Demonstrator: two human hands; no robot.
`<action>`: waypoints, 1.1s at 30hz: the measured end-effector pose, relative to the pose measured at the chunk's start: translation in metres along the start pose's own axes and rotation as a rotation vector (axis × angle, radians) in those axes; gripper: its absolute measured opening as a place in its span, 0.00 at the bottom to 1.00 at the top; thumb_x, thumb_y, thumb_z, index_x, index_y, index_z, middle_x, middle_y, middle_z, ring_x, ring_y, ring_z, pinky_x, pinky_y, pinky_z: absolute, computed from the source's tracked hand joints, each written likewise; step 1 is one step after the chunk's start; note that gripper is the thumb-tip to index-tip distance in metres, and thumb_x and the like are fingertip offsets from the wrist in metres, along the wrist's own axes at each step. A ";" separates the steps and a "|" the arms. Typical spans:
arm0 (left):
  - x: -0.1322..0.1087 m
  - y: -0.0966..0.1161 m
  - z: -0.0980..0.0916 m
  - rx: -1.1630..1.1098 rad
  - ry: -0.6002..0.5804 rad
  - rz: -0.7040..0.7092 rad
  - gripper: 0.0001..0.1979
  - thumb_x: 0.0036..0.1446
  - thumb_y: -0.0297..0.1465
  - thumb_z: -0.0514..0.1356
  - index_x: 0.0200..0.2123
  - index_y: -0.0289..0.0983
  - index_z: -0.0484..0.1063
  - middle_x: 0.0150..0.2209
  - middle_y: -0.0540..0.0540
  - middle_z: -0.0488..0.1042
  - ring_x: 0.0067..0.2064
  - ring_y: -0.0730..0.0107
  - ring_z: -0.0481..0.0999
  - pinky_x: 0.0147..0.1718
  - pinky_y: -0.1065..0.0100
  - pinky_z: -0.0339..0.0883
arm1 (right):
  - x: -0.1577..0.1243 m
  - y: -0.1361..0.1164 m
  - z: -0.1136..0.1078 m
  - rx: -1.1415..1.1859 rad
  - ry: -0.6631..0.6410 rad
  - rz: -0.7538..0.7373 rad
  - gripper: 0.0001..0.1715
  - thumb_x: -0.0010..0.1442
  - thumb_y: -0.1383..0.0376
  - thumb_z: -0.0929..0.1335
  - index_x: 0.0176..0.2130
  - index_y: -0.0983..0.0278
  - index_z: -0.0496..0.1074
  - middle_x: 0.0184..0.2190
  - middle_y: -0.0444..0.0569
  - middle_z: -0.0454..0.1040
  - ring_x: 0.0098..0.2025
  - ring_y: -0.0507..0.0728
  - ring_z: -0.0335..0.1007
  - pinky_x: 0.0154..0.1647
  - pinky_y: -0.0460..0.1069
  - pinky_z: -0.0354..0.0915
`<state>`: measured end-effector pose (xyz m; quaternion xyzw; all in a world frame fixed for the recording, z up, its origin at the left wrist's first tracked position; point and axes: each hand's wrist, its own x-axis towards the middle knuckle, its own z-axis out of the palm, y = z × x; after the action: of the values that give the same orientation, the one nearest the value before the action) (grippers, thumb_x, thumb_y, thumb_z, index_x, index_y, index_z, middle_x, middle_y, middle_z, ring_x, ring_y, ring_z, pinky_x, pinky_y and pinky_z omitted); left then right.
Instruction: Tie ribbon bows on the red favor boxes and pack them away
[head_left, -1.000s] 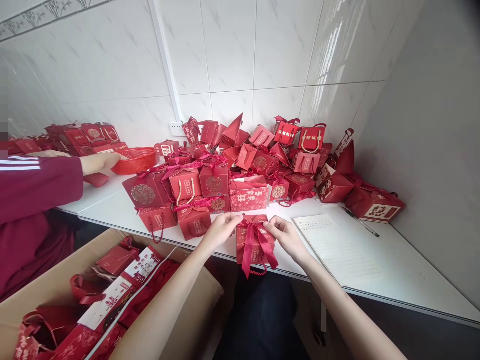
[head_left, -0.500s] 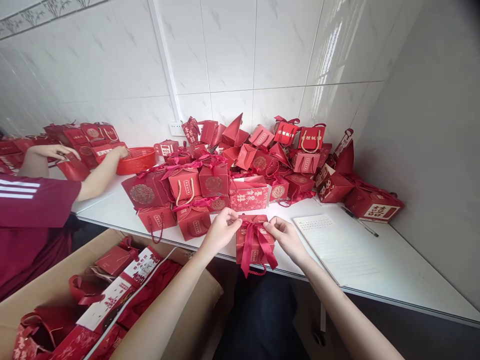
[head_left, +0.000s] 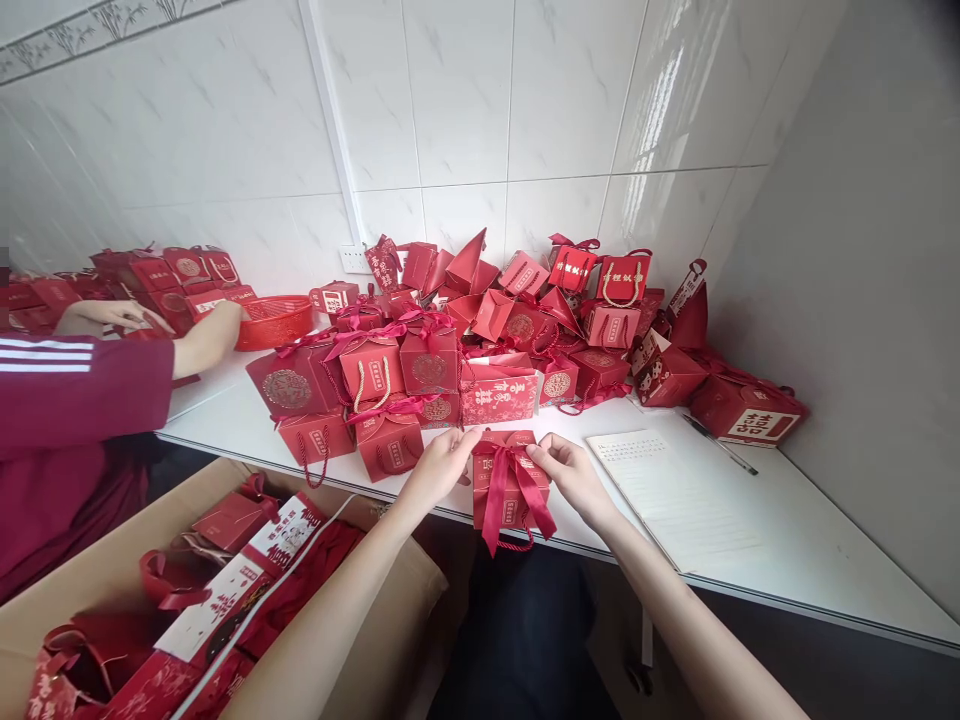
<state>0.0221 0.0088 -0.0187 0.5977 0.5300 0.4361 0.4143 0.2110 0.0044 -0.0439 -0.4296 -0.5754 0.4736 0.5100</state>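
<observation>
Head view shows hands (head_left: 444, 468) (head_left: 570, 475) angled inward, flanking the box (head_left: 511, 506).

"What's that ribboned box (head_left: 511, 502) made of?"

"Thin card, by the look of it, smooth with a faint sheen and gold print. The ribbon (head_left: 496, 505) on it is satiny cloth, the handle (head_left: 516, 546) twisted cord."

"And the big carton (head_left: 390, 605) down here?"

"Plain cardboard, matt. That basket (head_left: 279, 325) looks like plastic, fairly shiny."

"The surface (head_left: 825, 540) seems smooth, like laminate."

"It does. The notepad (head_left: 675, 490) is matt lined paper, and the wall tiles (head_left: 465, 90) are glossy, catching bright streaks. That maroon sleeve (head_left: 105, 405)? Soft matt cloth."
</observation>
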 end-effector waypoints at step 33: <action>-0.009 -0.021 0.030 -0.222 0.181 0.236 0.08 0.51 0.32 0.55 0.26 0.39 0.57 0.24 0.55 0.57 0.27 0.75 0.59 0.29 0.73 0.55 | -0.003 0.001 0.003 0.251 -0.011 0.114 0.27 0.45 0.49 0.71 0.19 0.62 0.55 0.17 0.38 0.56 0.19 0.47 0.48 0.22 0.46 0.49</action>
<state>0.0448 0.0008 -0.0478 0.5647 0.4400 0.5893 0.3745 0.2085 0.0015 -0.0457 -0.3917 -0.4892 0.5724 0.5288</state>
